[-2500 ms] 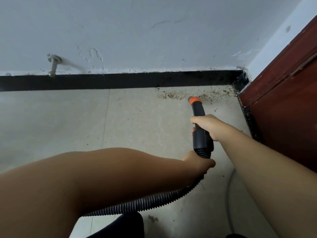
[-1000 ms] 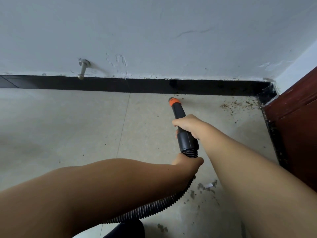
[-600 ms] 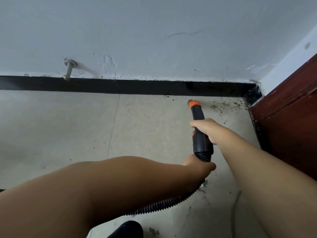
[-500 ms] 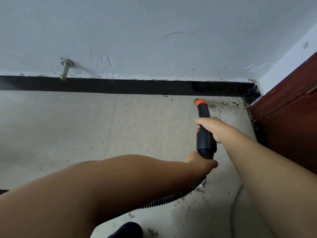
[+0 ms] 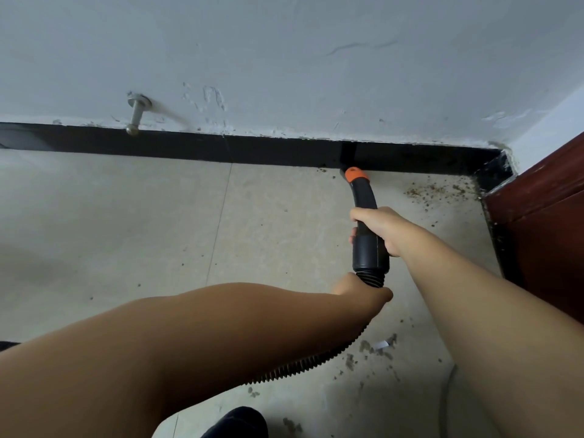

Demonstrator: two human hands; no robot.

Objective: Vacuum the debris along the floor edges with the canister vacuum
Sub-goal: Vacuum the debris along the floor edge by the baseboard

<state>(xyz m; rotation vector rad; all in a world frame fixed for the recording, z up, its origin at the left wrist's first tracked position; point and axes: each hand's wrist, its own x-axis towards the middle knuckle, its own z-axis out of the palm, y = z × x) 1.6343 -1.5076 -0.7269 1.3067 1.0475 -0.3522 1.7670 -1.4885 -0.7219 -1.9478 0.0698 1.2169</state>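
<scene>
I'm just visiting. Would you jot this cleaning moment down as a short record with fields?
Tool: vacuum nozzle, black with an orange tip
Tip position: at the black baseboard
Right hand: grips the nozzle
Left hand: holds the ribbed hose just behind the nozzle
Debris: brown crumbs in the corner by the red-brown door, right of the tip
Other dirt: grey smudges on the floor tile near the hose

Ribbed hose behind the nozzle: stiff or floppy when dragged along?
Probably floppy: the hose sags in a curve below the left hand. The ribs suggest it bends without kinking. The nozzle looks rigid, so the right hand likely steers it.
</scene>
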